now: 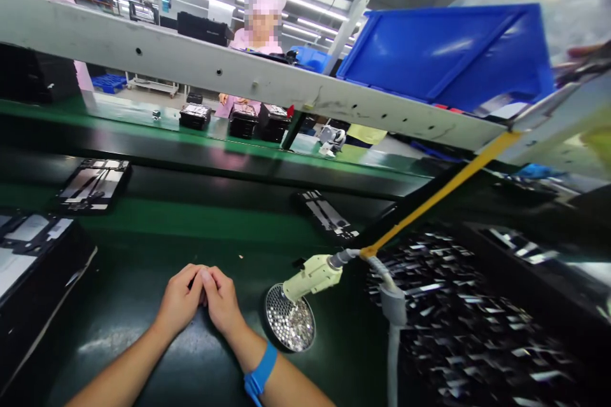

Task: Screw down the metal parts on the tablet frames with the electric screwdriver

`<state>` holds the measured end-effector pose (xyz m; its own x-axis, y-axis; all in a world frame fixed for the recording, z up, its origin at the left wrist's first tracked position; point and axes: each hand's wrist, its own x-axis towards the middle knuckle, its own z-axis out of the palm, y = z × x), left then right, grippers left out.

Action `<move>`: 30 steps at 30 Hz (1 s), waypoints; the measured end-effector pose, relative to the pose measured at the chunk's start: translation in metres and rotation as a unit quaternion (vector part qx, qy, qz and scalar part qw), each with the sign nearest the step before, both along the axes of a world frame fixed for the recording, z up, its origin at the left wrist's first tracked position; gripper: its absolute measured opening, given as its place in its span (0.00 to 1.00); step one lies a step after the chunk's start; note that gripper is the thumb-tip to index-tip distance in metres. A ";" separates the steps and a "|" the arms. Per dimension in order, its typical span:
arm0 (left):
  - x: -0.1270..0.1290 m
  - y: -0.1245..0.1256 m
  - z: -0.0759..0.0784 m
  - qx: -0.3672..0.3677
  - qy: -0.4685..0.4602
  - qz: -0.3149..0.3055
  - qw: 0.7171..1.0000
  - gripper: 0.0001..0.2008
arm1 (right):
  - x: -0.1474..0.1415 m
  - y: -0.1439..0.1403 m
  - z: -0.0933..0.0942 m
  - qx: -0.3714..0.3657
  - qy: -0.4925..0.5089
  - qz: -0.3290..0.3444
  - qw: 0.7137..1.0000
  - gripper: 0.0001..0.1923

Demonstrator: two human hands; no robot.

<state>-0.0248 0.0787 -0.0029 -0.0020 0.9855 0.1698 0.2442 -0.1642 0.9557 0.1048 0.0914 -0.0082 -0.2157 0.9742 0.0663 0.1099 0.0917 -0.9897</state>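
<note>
My left hand (179, 301) and my right hand (220, 300) rest on the dark green work surface (143, 324), fingertips pressed together at the middle. Neither holds a visible object; anything between the fingertips is hidden. A blue wrist strap (260, 374) circles my right wrist. Just right of my right hand lies a round metal dish of small screws (290, 318). A cream electric screwdriver (312, 276) hangs over the dish, its cable running to a yellow strap (443, 191).
A black tray of flat black parts (33, 254) stands at left; a large tray with several shiny parts (468, 324) lies at right. Flat black assemblies (94, 184) (327, 213) sit on the green belt. A blue bin (449, 54) rests overhead. A person in pink (260, 32) works opposite.
</note>
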 end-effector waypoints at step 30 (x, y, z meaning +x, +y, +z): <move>-0.001 0.014 0.014 0.043 -0.067 -0.028 0.996 0.25 | 0.003 0.011 -0.025 0.236 -0.116 0.062 0.963 0.38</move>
<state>-0.0258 0.0925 0.0114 0.0248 0.9665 0.2554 0.1028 -0.2566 0.9610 0.1074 0.1028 -0.0335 -0.3910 0.8131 0.4312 0.2820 0.5518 -0.7849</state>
